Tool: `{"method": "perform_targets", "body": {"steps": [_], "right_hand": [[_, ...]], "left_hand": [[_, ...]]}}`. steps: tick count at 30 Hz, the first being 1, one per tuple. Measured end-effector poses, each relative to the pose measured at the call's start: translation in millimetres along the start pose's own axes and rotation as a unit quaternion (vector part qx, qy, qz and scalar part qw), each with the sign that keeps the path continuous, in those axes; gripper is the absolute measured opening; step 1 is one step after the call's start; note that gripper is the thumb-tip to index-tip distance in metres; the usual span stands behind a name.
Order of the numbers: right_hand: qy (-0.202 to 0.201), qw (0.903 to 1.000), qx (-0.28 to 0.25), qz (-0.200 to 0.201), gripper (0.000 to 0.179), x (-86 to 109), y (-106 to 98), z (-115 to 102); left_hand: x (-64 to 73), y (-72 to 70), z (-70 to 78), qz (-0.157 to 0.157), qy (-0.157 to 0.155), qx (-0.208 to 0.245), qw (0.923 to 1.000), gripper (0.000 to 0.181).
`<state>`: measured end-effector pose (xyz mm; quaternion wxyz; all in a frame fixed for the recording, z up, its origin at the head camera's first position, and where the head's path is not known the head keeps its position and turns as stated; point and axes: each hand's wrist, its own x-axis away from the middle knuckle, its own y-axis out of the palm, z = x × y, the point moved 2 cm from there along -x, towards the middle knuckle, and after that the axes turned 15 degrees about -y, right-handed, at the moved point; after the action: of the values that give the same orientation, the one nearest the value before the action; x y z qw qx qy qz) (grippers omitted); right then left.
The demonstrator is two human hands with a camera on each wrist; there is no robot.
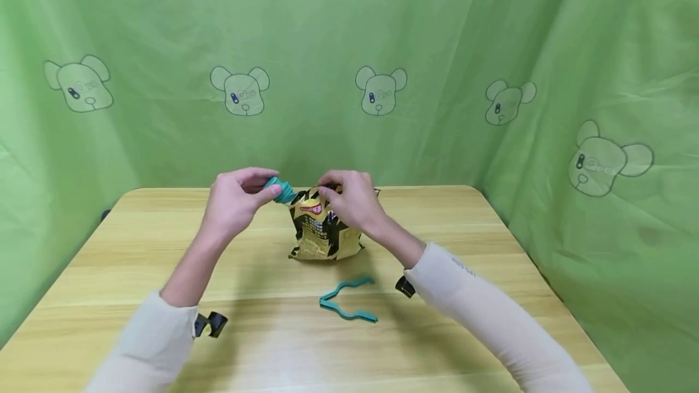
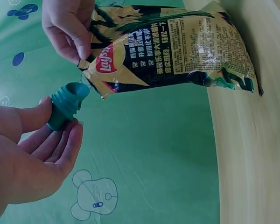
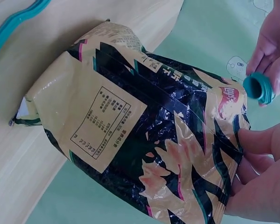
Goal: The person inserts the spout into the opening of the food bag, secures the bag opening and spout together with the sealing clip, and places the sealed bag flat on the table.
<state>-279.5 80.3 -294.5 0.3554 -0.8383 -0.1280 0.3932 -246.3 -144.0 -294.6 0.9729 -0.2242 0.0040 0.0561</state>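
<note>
A gold and black Lay's chip bag (image 1: 322,232) stands upright on the table, and my right hand (image 1: 352,199) pinches its top edge. In the left wrist view the right hand (image 2: 70,28) grips one upper corner of the bag. My left hand (image 1: 235,202) holds a teal threaded spout (image 2: 65,105) between thumb and fingers. The spout's hollow end faces the bag's top, a small gap apart in the left wrist view. An opened V-shaped teal bag clip (image 1: 335,301) lies on the table in front of the bag.
The wooden table (image 1: 273,344) spreads under both arms. Green curtains (image 1: 311,17) with bear-head drawings hang behind it and along the sides. Black camera mounts (image 1: 210,324) sit at both wrists.
</note>
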Motion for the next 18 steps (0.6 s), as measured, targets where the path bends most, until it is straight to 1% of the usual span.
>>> {"method": "perform_targets", "body": {"steps": [6,9,14,18], "right_hand": [[0.0,0.9997,0.003,0.023,0.011,6.6,-4,-1],[-0.003,0.9998,-0.008,0.019,0.011,6.5,-3,-4],[0.014,0.9996,-0.015,0.017,0.012,7.0,0,-6],[0.022,0.9995,-0.017,0.014,0.012,5.6,1,-6]], "left_hand": [[-3.8,14.0,4.2,0.01,0.013,-0.004,0.9999,0.028],[-4.3,18.3,4.2,0.008,0.015,-0.015,0.9998,0.025],[-4.2,25.5,2.7,-0.005,0.022,-0.032,0.9992,0.025],[-3.5,27.6,0.9,0.0,0.026,-0.032,0.9992,0.024]]}}
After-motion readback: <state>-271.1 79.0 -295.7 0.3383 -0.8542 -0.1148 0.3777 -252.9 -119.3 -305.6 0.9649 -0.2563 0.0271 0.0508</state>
